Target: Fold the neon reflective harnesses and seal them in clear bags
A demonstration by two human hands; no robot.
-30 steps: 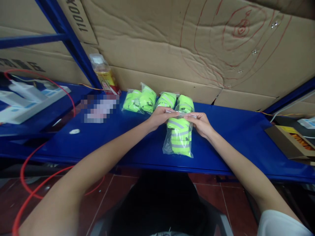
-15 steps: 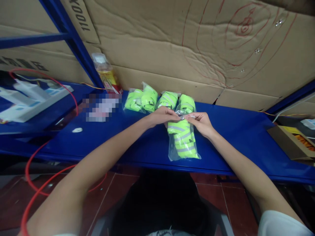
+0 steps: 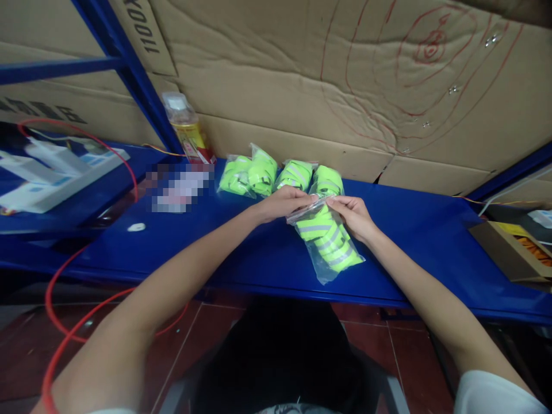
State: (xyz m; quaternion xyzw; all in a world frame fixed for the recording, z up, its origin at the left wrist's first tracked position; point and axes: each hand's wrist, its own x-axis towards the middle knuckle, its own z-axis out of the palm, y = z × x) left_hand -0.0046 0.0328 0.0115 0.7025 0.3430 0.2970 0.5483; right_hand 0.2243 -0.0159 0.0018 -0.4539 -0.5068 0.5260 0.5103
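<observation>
Between my hands is a clear plastic bag [image 3: 330,244] holding a folded neon-yellow item with grey reflective stripes. My left hand [image 3: 287,202] pinches the bag's top edge on its left side. With thumb and fingertips, my right hand [image 3: 351,214] grips the same edge further right. The bag's lower end tilts to the right, over the blue table [image 3: 254,253]. Behind my hands lie several similar bagged neon-yellow bundles, among them one at the right [image 3: 328,179], one in the middle [image 3: 295,174] and one at the left [image 3: 235,175].
A bottle with a white cap [image 3: 187,129] stands at the back left beside a blurred patch. White power strips [image 3: 64,172] and a red hose [image 3: 54,305] are at the left. An open cardboard box [image 3: 511,253] sits at the right. Cardboard [image 3: 267,86] walls the back.
The bag's lower end has swung to the right, so it now lies tilted. More of its top edge shows on the left, and both hands still grip it.
</observation>
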